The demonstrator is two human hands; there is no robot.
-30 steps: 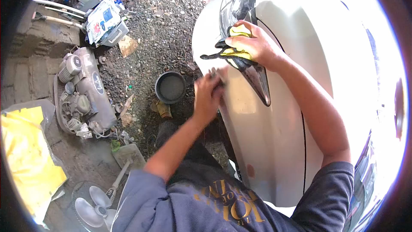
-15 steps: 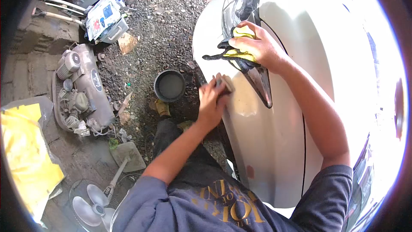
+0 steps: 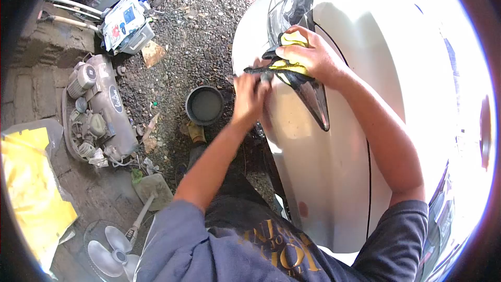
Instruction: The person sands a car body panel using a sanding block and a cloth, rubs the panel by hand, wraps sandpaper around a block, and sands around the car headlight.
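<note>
My left hand (image 3: 250,96) presses against the rounded front corner of a white car (image 3: 295,141), its fingers smeared by motion. Under those fingers is a small grey-tan pad (image 3: 266,76), mostly hidden; its exact kind cannot be told. My right hand (image 3: 321,60) is closed on a bunched black and yellow cloth (image 3: 292,66), resting over the headlight (image 3: 317,107). A black edge of the cloth reaches left, close to my left fingertips. Pale, dull patches mark the bumper below the headlight.
A dark round bucket (image 3: 205,105) with greyish liquid stands on the gravel beside my foot. Farther left are an air compressor (image 3: 109,107), a fan (image 3: 117,253), a yellow sheet (image 3: 31,177) and a plastic bin (image 3: 136,39) with clutter.
My left hand has slid up along the bumper, away from my body, with the pad, and is now beside the cloth. My right hand stays nearly in place.
</note>
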